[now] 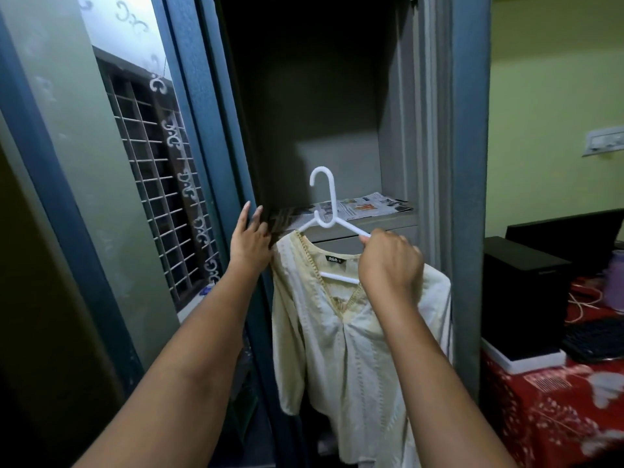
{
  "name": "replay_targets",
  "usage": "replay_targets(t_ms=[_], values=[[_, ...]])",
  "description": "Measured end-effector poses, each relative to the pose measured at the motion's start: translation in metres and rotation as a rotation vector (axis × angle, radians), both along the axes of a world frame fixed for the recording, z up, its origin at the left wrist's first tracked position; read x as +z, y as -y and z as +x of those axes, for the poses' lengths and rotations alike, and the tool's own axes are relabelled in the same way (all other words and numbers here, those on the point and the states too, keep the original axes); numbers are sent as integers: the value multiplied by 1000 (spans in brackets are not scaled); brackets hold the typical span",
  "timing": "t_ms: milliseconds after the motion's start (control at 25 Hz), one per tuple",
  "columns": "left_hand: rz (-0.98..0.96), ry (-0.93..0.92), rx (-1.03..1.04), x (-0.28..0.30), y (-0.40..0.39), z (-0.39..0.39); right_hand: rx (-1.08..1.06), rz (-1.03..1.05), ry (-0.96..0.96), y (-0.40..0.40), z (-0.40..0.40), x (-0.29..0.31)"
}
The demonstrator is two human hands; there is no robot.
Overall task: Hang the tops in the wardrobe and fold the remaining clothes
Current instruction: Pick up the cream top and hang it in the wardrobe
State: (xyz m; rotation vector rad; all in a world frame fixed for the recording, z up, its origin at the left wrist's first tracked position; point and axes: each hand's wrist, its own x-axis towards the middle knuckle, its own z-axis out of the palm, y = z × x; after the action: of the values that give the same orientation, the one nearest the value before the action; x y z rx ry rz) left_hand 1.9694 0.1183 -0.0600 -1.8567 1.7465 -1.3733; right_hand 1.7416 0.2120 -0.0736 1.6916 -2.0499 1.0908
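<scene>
Centrally, the open wardrobe shows a dark hollow with a shelf lined with newspaper. In mid-frame the right hand grips a white hanger carrying a cream top, held before the shelf. The left hand rests with straight fingers on the door's edge. At right, green walls and a tabletop under red floral cloth holding black boxes.

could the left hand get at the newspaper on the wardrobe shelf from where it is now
Probably yes. The left hand rests open on the door edge beside the shelf, and the newspaper lies just past it; only the hanger partly crosses the way.
</scene>
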Motion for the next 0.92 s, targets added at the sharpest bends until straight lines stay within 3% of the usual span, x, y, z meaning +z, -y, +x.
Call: replay_targets(t_ms=[80,200,360,480,640,800,920], values=[[-16,58,-2,-3,-4,2,10,20,5,0,1,2],[-110,-30,-97,-15,-25,7,32,71,-3,-6,0,3],[-268,-8,-271,-42,-84,35,91,134,-5,-32,18,7],[-410,-101,-383,-51,-142,60,153,168,1,-59,48,8],[-633,-409,-398,-58,-226,92,242,150,-26,-95,89,5],[-789,-823,-118,-51,-299,124,341,127,-25,-120,131,-1],[-790,-1010,17,-50,-335,160,426,103,-14,-134,162,-4]])
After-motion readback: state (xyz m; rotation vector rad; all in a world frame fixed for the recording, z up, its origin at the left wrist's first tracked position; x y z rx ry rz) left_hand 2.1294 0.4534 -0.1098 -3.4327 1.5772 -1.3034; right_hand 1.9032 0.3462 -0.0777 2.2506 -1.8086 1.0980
